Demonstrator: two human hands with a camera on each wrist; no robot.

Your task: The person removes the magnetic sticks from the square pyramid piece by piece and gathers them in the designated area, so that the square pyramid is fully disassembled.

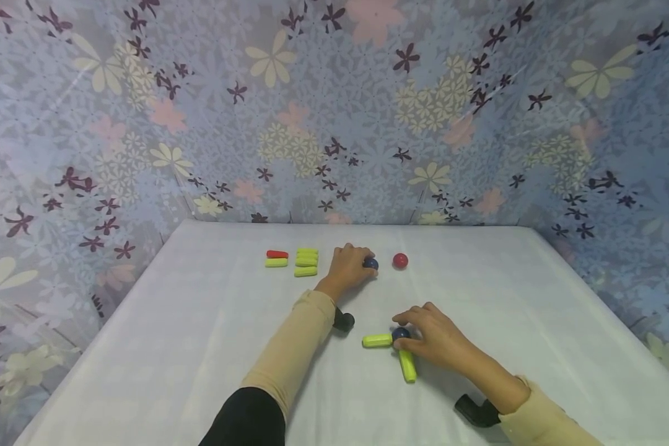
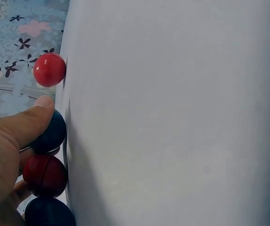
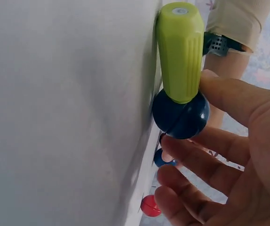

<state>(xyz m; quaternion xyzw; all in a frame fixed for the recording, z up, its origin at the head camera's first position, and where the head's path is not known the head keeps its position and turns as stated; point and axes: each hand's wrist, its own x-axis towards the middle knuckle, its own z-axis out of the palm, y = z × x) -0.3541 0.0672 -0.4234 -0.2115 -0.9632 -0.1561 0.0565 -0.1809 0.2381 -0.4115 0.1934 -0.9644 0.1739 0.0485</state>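
Note:
Near the back of the white table, my left hand (image 1: 347, 267) holds a dark blue ball (image 1: 371, 264) between thumb and fingers. A red ball (image 1: 400, 261) lies just to its right. In the left wrist view, a dark red ball (image 2: 45, 175) and another dark blue ball (image 2: 49, 214) line up beside that hand's fingers. My right hand (image 1: 437, 337), closer to the front, has thumb and fingers around a blue ball (image 3: 181, 115). Two yellow-green sticks join this ball: one stick (image 1: 377, 341) points left, the other stick (image 1: 407, 366) toward the front.
Left of my left hand lie several yellow-green sticks (image 1: 306, 271) and a red stick (image 1: 277, 254). Black wrist devices (image 1: 342, 321) hang under both forearms. A flowered cloth (image 1: 334, 111) rises behind the white table (image 1: 201, 347).

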